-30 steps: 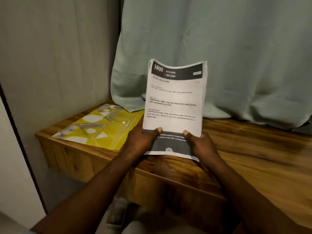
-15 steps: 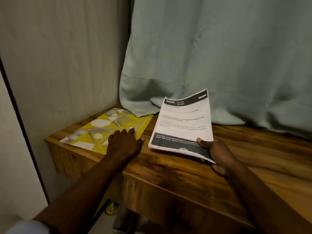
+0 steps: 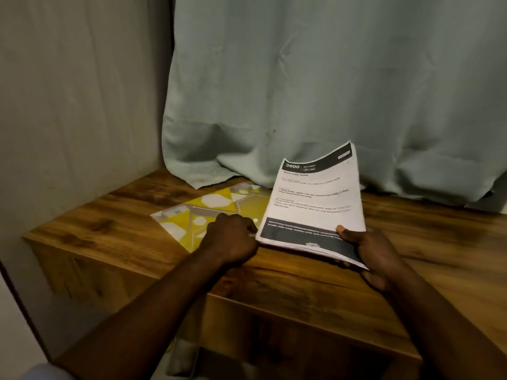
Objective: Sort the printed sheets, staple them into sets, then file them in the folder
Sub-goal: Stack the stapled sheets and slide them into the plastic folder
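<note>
Left hand (image 3: 231, 239) has let go of the printed sheets (image 3: 315, 198) and now lies, fingers curled, on the folder (image 3: 216, 201) beside them. Right hand (image 3: 375, 253) alone holds the sheets, lowered from upright to a backward slant, overlapping the folder's edge.

left hand (image 3: 231, 237): forearm extended, fingers curled, knuckles up | right hand (image 3: 375, 250): thumb on top, pinching

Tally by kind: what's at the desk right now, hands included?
stack of sheets: 1
folder: 1
hands: 2, left hand and right hand
curtain: 1
desk: 1
Total: 6
</note>
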